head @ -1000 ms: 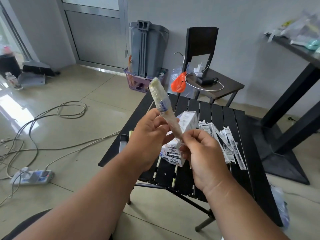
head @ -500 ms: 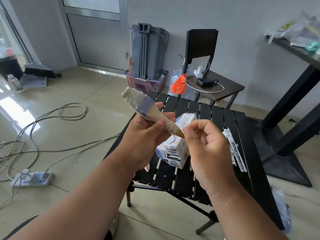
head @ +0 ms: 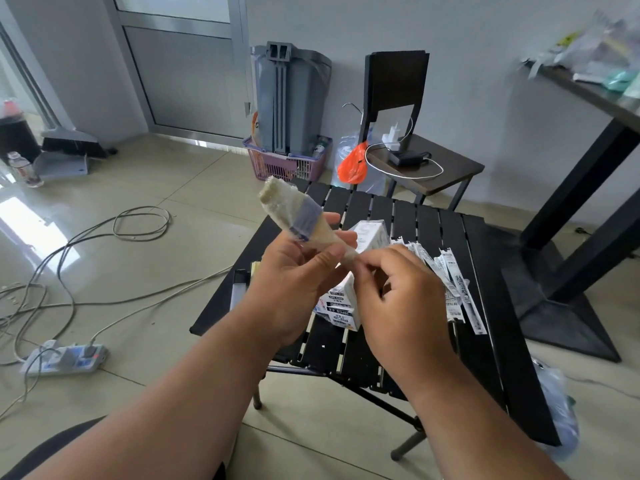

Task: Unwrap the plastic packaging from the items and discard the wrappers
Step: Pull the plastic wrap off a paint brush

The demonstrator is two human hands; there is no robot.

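A paintbrush (head: pixel 294 211) wrapped in clear plastic, pale bristles and a bluish ferrule, is tilted up to the left above the black slatted table (head: pixel 485 341). My left hand (head: pixel 298 278) grips its handle. My right hand (head: pixel 398 296) pinches the plastic at the handle's lower end, touching the left fingers. Under the hands a white printed box (head: pixel 372 237) stands on the table. Several white wrapped refill packets (head: pixel 453 285) lie fanned out to the right of it.
A grey bin (head: pixel 291 98) stands in a purple basket (head: pixel 287 164) by the wall. A dark chair (head: pixel 426 164) holds chargers and a cable, with an orange bag (head: pixel 353 164) beside it. Cables and a power strip (head: pixel 62 358) lie on the floor at left. A plastic bag (head: pixel 557 403) hangs at the table's right.
The brush has tipped from upright over to the left. My right hand let go of the handle tip, then came back and now pinches the plastic there.
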